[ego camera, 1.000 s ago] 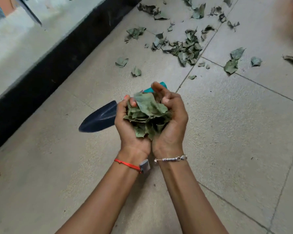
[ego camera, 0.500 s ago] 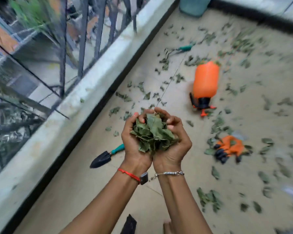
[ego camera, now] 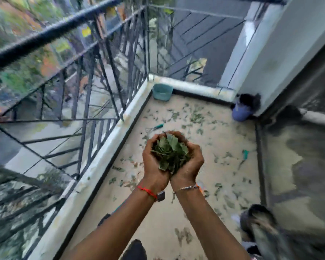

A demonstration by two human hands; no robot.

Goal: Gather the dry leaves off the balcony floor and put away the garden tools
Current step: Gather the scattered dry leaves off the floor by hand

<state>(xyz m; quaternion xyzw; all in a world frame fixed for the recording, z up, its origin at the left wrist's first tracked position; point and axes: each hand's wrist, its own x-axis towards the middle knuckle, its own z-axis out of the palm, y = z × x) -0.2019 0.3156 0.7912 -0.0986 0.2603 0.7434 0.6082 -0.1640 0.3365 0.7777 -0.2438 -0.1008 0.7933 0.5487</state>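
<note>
Only a clump of dry green leaves [ego camera: 170,152] is cupped by curled fingers of the left hand [ego camera: 154,163] and right hand [ego camera: 190,165], short of the teal plastic tub [ego camera: 162,91]; loose leaves [ego camera: 195,117] and a teal-handled tool [ego camera: 158,126] are left near it.

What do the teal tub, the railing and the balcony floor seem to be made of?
The teal tub looks like plastic: smooth, even colour, thin rim. The railing looks like dark painted metal, probably iron or steel: thin straight bars. The balcony floor is pale and matte, tile or concrete; blur leaves it open.
</note>
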